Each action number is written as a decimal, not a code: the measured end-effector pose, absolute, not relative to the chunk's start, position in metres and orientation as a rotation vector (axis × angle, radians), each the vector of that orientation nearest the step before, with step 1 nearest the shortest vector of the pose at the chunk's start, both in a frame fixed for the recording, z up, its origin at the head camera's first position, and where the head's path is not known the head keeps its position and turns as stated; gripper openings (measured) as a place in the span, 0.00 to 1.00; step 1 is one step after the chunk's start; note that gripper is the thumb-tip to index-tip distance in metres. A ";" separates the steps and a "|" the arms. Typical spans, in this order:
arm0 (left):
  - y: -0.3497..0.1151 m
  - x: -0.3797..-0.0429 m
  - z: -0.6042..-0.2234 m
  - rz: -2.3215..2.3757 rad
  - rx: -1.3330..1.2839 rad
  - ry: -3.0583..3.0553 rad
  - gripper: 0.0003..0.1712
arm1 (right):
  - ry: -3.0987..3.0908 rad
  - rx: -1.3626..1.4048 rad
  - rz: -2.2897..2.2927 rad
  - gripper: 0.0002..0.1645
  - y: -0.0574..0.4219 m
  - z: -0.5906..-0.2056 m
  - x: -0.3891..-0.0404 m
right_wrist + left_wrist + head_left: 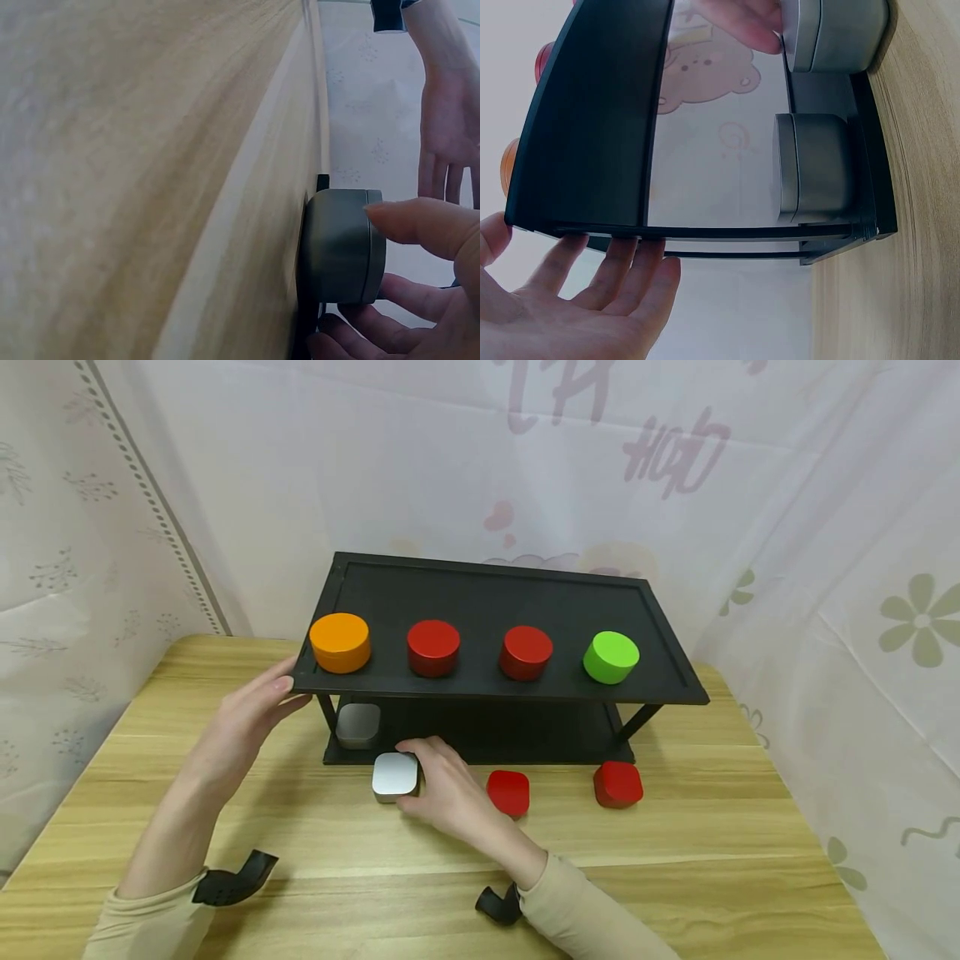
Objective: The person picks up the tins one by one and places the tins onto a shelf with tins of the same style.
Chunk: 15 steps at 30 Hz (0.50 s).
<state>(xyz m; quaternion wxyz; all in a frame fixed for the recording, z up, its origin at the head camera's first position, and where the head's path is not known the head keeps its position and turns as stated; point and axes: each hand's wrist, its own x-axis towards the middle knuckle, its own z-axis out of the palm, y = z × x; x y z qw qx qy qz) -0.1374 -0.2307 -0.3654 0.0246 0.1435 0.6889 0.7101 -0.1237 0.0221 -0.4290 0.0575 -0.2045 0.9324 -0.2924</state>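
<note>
My right hand [452, 789] pinches a silver rounded-square tin [395, 775] between thumb and fingers, just in front of the shelf's lower board. The right wrist view shows the thumb on the lid edge of this tin [341, 246] and the fingers on its other side. With my left hand [243, 722] I hold the upper left corner of a two-tier black shelf [487, 597]. In the left wrist view its thumb is at the board's corner and its fingers are against the end edge. A second silver tin [814, 169] stands on the lower tier at the left end.
On the top board stand an orange round tin [340, 643], two red round tins [433, 648] [526, 653] and a green round tin [611, 657]. Two red rounded-square tins [508, 792] [618, 784] lie on the wooden table [360, 893] before the shelf. A patterned curtain [450, 460] hangs behind.
</note>
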 end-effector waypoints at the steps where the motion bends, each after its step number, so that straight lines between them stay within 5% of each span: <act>1: -0.231 -0.137 -0.365 2.195 0.442 2.131 0.26 | 2.825 -0.620 -0.887 0.37 0.022 -0.429 -0.124; 15: -0.230 -0.138 -0.366 2.206 0.480 2.123 0.26 | 2.838 -0.623 -0.872 0.36 0.021 -0.430 -0.126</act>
